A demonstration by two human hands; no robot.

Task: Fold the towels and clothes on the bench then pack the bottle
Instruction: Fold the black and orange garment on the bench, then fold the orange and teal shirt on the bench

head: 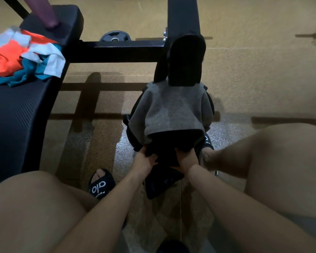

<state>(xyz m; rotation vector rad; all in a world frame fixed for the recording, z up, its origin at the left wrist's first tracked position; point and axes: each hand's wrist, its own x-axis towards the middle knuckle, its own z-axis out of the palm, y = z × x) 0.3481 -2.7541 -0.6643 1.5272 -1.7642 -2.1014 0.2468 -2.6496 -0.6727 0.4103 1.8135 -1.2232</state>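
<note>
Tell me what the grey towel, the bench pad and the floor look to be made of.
Grey towel: soft matte cloth, probably terry; it drapes and sags in folds.
Bench pad: black padded vinyl or the like, fine ribbed texture, faint sheen.
Floor: speckled, matte, possibly rubber.

Your two knees frame a narrow lane of open floor [106, 136] straight ahead. In that lane, a grey towel [170, 110] draped over a black bag [162, 181] blocks the middle, with a black padded post [186, 61] rising just behind it. To your left, the black bench [16, 115] walls off that side, crumpled orange and teal clothes [24, 59] on top. A black crossbar [117, 49] closes the far end.
</note>
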